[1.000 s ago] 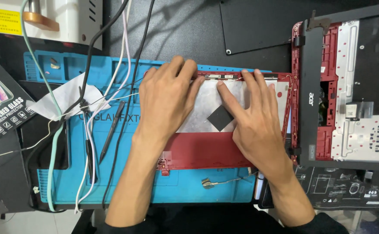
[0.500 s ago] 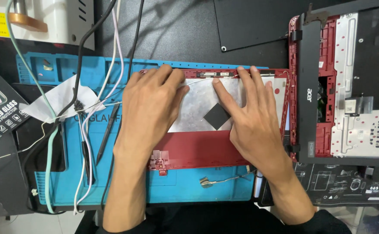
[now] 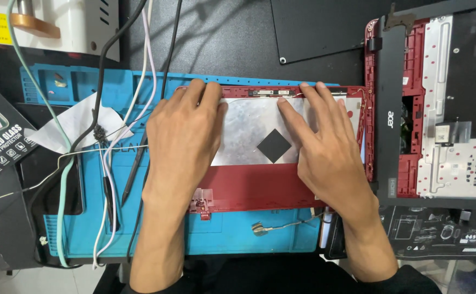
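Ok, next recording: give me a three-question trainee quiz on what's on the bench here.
1. True or false: both hands lie flat on the red laptop lid.
2. What shape is the black patch on the silver foil?
A. circle
B. diamond
C. star
3. Fill in: the lid rests on a ____-coloured work mat.

Key
1. True: the left hand and the right hand both press palm-down on it, fingertips at its far edge.
2. B, between the two hands.
3. Blue.
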